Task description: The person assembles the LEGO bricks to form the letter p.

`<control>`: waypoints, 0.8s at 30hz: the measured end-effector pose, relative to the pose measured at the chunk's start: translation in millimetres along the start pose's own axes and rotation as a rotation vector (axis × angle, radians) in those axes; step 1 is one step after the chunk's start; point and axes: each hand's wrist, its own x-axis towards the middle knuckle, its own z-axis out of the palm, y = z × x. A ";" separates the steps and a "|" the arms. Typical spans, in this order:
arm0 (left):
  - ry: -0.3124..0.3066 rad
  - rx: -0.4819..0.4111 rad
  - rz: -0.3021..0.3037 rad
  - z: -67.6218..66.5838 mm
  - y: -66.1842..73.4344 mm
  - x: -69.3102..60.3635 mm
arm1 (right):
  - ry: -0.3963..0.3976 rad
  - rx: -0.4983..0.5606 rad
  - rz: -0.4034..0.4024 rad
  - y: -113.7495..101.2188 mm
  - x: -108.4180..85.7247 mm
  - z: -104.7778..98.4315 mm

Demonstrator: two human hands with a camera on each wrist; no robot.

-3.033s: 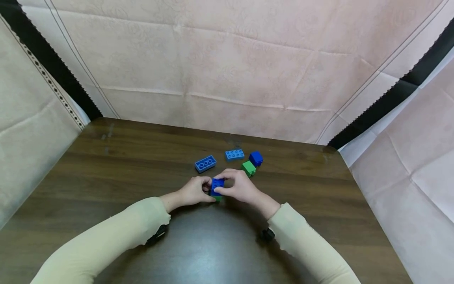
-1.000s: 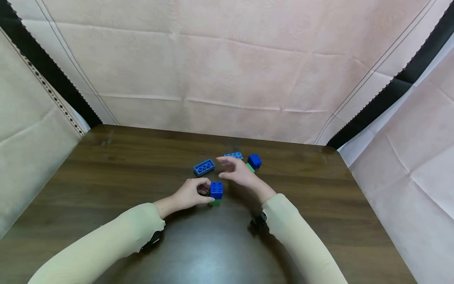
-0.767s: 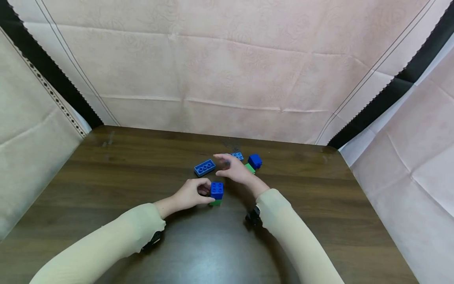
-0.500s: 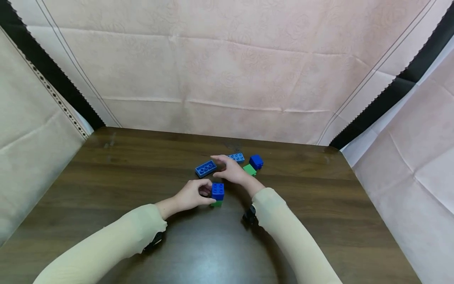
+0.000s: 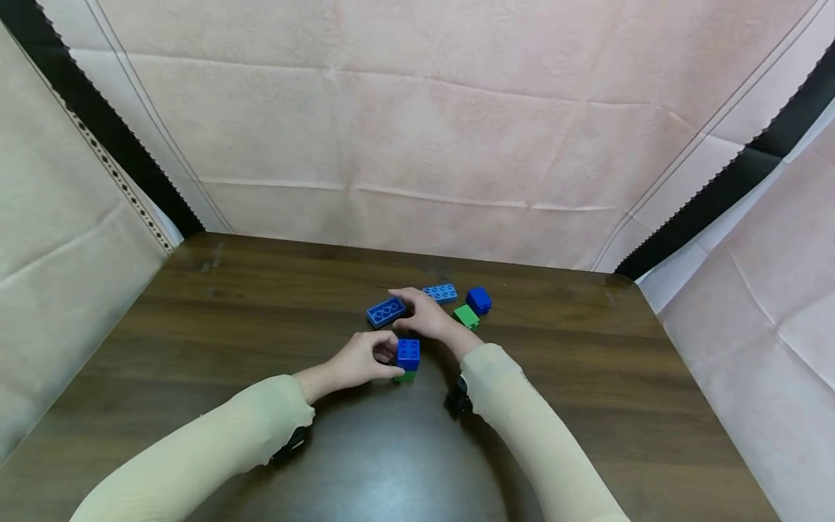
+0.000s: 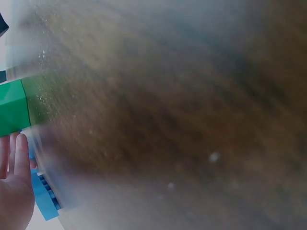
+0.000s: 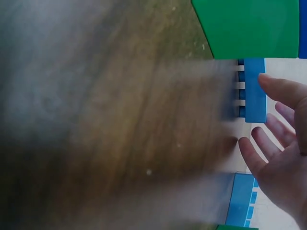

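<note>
My left hand (image 5: pixel 355 359) pinches a stack of a dark blue brick (image 5: pixel 408 355) on a green brick (image 5: pixel 406 377), thumb in front and index finger behind. In the left wrist view its fingertips meet the side of the green brick (image 6: pixel 13 108). My right hand (image 5: pixel 424 315) is spread at the right end of a light blue brick (image 5: pixel 385 312) lying studs down. The right wrist view has the thumb (image 7: pixel 283 91) in front of that brick (image 7: pixel 255 91), the other fingers beyond it; whether they touch it I cannot tell.
Right of my right hand lie a light blue brick (image 5: pixel 441 293) with studs up, a green brick (image 5: pixel 466 317) and a dark blue brick (image 5: pixel 479 300). They stand on a brown wooden table (image 5: pixel 274 290), with a pale cloth (image 5: pixel 424 138) behind its far edge.
My right hand has let go of the stack and moved up and left to the light blue brick lying studs down. My left hand has kept its hold on the stack.
</note>
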 end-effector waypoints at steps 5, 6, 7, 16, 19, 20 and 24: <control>-0.001 -0.009 -0.002 0.3 0.4 0.5 | 0.016 -0.032 0.026 0.2 1.6 0.7; -0.001 -0.009 -0.002 0.3 0.3 0.5 | 0.021 -0.035 0.032 0.1 1.7 1.2; -0.002 -0.008 -0.002 0.3 0.1 0.5 | 0.025 -0.038 0.039 -0.2 1.9 1.8; -0.009 -0.034 -0.014 2.1 -0.4 -3.6 | 0.038 -0.077 0.098 2.3 -0.9 8.8; -0.007 -0.029 -0.006 0.9 0.2 -3.2 | 0.056 -0.031 0.128 4.1 -1.6 7.4; -0.005 -0.029 -0.007 0.6 0.7 -2.6 | 0.066 -0.009 0.141 4.6 -2.1 6.7; -0.004 -0.031 -0.008 0.6 0.7 0.1 | 0.114 0.067 0.177 6.9 -3.8 5.0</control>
